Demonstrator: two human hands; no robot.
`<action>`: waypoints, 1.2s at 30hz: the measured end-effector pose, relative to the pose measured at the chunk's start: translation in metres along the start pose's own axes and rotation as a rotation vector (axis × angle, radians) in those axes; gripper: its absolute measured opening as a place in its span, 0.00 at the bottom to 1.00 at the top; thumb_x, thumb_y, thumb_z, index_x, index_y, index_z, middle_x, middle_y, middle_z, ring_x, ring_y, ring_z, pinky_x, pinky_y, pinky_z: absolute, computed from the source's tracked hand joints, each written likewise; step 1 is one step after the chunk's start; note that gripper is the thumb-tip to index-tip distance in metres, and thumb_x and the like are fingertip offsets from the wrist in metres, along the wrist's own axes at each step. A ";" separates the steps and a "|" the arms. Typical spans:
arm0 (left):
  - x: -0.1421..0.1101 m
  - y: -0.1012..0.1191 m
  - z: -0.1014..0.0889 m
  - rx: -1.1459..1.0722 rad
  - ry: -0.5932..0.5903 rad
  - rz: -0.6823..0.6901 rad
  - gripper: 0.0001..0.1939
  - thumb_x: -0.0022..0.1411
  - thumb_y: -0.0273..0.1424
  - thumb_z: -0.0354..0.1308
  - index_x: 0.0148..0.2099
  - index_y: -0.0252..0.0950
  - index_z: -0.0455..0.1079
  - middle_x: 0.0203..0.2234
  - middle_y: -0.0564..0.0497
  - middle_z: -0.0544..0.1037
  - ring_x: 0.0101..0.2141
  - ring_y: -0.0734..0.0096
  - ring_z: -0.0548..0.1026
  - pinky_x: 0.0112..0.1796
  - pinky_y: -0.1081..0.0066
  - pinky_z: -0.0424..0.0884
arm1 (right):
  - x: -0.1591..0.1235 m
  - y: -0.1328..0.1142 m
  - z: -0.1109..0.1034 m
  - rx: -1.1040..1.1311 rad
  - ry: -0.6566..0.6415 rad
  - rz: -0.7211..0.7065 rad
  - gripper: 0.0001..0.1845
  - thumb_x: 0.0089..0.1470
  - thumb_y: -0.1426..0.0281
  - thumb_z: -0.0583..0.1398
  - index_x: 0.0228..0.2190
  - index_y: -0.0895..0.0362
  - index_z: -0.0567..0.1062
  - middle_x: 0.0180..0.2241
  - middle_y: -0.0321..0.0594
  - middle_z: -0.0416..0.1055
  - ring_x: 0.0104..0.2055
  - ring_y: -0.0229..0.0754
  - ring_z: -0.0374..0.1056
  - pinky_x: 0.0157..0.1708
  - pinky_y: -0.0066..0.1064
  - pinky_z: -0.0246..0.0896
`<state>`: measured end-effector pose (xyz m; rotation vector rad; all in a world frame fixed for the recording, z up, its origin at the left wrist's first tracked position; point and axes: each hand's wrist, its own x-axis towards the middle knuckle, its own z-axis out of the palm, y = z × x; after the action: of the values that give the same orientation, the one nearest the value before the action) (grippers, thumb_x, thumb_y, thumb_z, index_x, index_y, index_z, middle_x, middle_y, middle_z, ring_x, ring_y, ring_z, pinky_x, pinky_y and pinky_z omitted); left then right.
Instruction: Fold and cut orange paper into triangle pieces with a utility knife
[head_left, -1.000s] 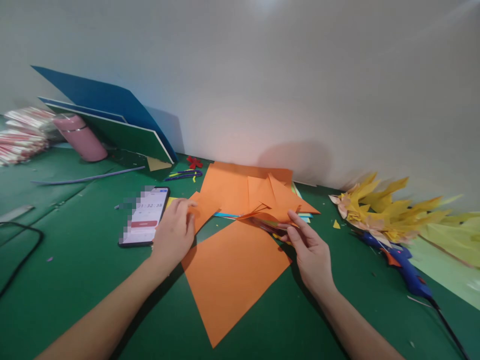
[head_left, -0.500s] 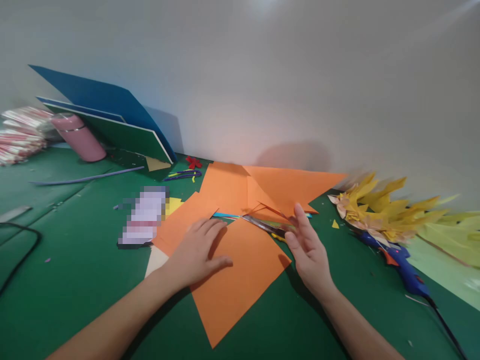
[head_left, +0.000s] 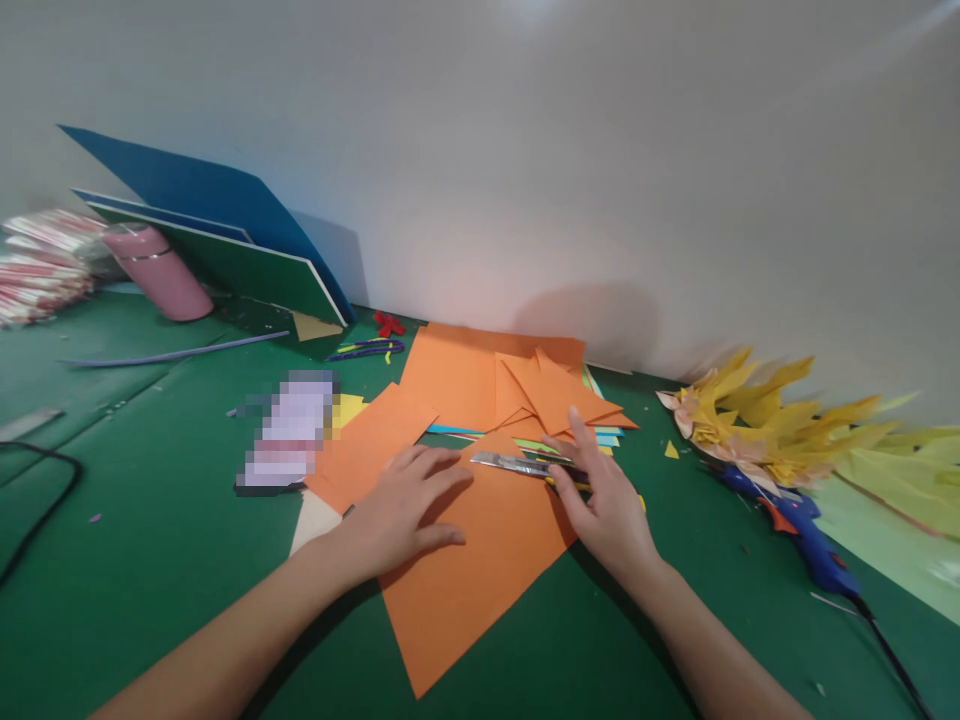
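Observation:
My left hand (head_left: 401, 505) lies flat with spread fingers on a large orange paper sheet (head_left: 480, 560) on the green table (head_left: 150, 540). To its right, my right hand (head_left: 604, 495) rests on a pair of scissors (head_left: 517, 464), whose shiny blades point left across the sheet's far corner. Behind the scissors lies a heap of folded orange paper pieces (head_left: 547, 395), and a further orange sheet (head_left: 371, 440) lies under the left hand's side.
A phone (head_left: 289, 430) lies left of the sheets. Blue and green boards (head_left: 217, 250) lean on the wall by a pink bottle (head_left: 161, 275). Yellow paper flowers (head_left: 757, 420) and a blue glue gun (head_left: 802, 525) sit at right. A black cable (head_left: 45, 500) loops at far left.
The folded orange piece held up at right has dropped back onto the heap. My left hand moved from beside the phone onto the large sheet. My right hand came down onto the scissors.

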<state>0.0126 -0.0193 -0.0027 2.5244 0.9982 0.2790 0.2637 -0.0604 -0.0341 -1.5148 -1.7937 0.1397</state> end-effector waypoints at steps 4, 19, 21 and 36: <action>-0.001 -0.001 0.001 -0.028 0.019 -0.032 0.26 0.56 0.38 0.64 0.56 0.39 0.65 0.57 0.42 0.65 0.57 0.48 0.61 0.54 0.50 0.62 | 0.000 -0.003 -0.008 -0.219 -0.032 -0.158 0.25 0.48 0.74 0.53 0.51 0.57 0.65 0.42 0.46 0.74 0.44 0.52 0.69 0.45 0.46 0.63; -0.002 -0.001 0.000 -0.024 -0.053 -0.025 0.33 0.50 0.46 0.66 0.57 0.46 0.65 0.62 0.43 0.57 0.60 0.40 0.53 0.53 0.43 0.61 | 0.001 0.017 -0.003 -0.404 0.114 -0.121 0.12 0.57 0.76 0.48 0.42 0.57 0.66 0.35 0.48 0.72 0.36 0.50 0.68 0.36 0.41 0.62; -0.002 -0.001 0.000 -0.038 -0.072 -0.041 0.31 0.50 0.45 0.67 0.55 0.46 0.67 0.61 0.43 0.57 0.60 0.40 0.53 0.52 0.44 0.61 | 0.002 0.014 -0.005 -0.429 0.111 -0.142 0.12 0.58 0.75 0.49 0.43 0.57 0.67 0.38 0.49 0.72 0.40 0.51 0.68 0.39 0.42 0.62; 0.002 -0.007 0.007 -0.266 0.306 -0.047 0.11 0.56 0.29 0.58 0.43 0.38 0.70 0.45 0.46 0.69 0.48 0.59 0.69 0.51 0.58 0.66 | -0.007 -0.003 0.002 0.014 0.029 0.024 0.17 0.56 0.62 0.57 0.46 0.54 0.69 0.32 0.40 0.73 0.31 0.44 0.70 0.32 0.37 0.67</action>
<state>0.0119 -0.0159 -0.0118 2.2548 1.0509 0.7501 0.2597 -0.0666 -0.0370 -1.5214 -1.7488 0.1403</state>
